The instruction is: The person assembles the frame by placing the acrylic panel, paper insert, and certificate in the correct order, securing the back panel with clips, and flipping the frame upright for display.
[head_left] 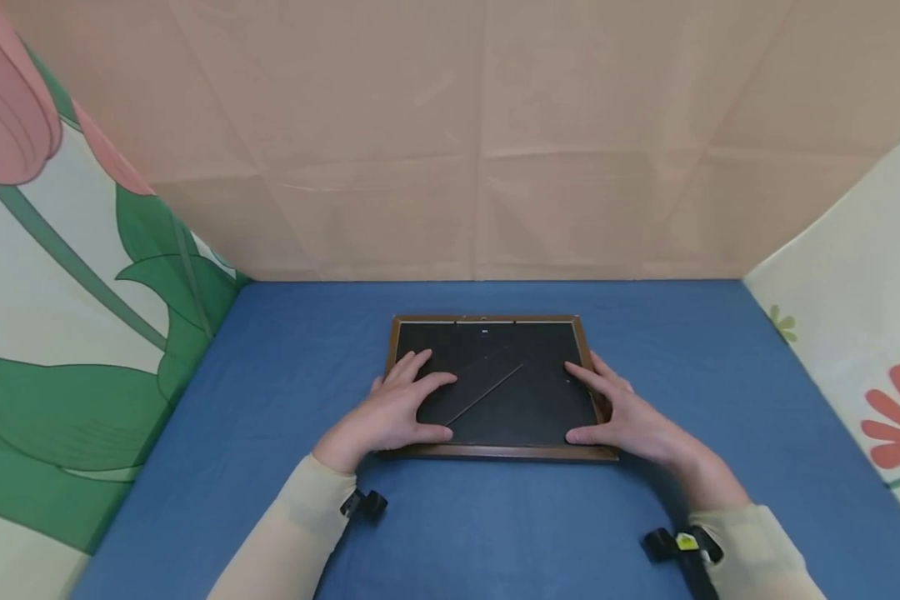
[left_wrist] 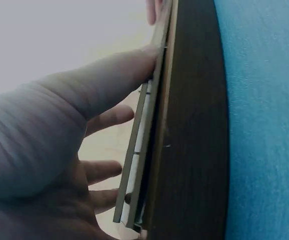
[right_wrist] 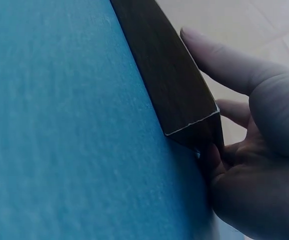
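Note:
A picture frame (head_left: 502,452) with a brown wooden rim lies face down, its black backing board (head_left: 525,400) facing up. Spread over the left part of the board is my left hand (head_left: 393,412), its thumb touching the board near the front rim. My right hand (head_left: 630,417) holds the frame's right side, with thumb and index finger over the board and other fingers at the outer edge. In the right wrist view a finger presses the corner of the rim (right_wrist: 179,85). A thin diagonal line crosses the board; in the left wrist view a flat strip (left_wrist: 131,165) stands slightly above it.
Blue cloth (head_left: 510,533) covers the table under the frame. Behind it rises a beige backdrop (head_left: 480,167). Flower-printed panels stand at the left (head_left: 67,400) and right (head_left: 855,283). Each wrist carries a small black camera mount.

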Tool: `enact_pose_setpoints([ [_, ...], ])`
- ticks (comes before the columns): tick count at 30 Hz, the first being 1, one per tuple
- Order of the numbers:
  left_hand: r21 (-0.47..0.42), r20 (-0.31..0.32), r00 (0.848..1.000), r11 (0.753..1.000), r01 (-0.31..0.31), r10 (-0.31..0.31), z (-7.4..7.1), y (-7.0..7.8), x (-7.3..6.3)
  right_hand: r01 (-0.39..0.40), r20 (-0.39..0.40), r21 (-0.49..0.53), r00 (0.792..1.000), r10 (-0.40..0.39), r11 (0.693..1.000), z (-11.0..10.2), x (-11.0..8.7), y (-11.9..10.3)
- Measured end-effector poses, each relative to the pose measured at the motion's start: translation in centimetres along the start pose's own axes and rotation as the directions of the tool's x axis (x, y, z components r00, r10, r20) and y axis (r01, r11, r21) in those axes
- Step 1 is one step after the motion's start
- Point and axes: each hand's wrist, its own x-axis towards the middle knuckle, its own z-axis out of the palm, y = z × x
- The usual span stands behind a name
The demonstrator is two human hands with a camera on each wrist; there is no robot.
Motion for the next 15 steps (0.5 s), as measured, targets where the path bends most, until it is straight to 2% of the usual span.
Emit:
enact_pose_setpoints([
  [4, -0.001, -0.011, 1.000, 1.000, -0.010, 0.010, 0.03, -0.11, -0.02, 0.009, 0.011, -0.010, 1.000, -0.009, 1.000, -0.04, 0.02, 0.15],
  [9, -0.002, 0.031, 0.999, 0.999, -0.039, 0.039, -0.16, -0.37, -0.47, 0.066, -0.005, 0.020, 0.998, -0.066, 0.998, 0.33, -0.15, 0.13],
  [15, -0.009, 0.030, 0.995, 0.995, -0.099, 0.099, -0.22, -0.53, -0.67, 0.121, -0.020, 0.032, 0.993, -0.120, 0.992, 0.59, -0.44, 0.46],
])
